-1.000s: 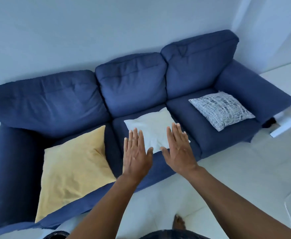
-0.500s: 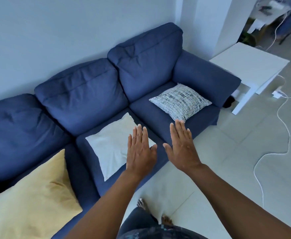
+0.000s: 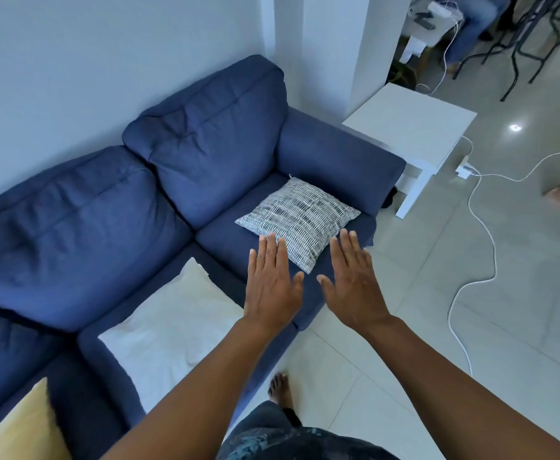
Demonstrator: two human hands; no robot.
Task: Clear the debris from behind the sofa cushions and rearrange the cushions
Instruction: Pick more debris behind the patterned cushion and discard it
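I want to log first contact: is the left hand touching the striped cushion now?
Cannot tell. In the head view the left hand's fingertips overlap the striped cushion's near edge, but whether they rest on it or hover above is not visible.

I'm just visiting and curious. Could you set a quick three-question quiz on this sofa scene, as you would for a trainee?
1. True or false: the left hand grips the striped cushion.
2. Which cushion lies on the seat next to the armrest? A) yellow cushion B) white cushion C) striped cushion
3. Fill in: the white side table stands beside the sofa's ____.

Key
1. False: both the left hand and the right hand are flat, fingers straight, holding nothing.
2. C
3. armrest
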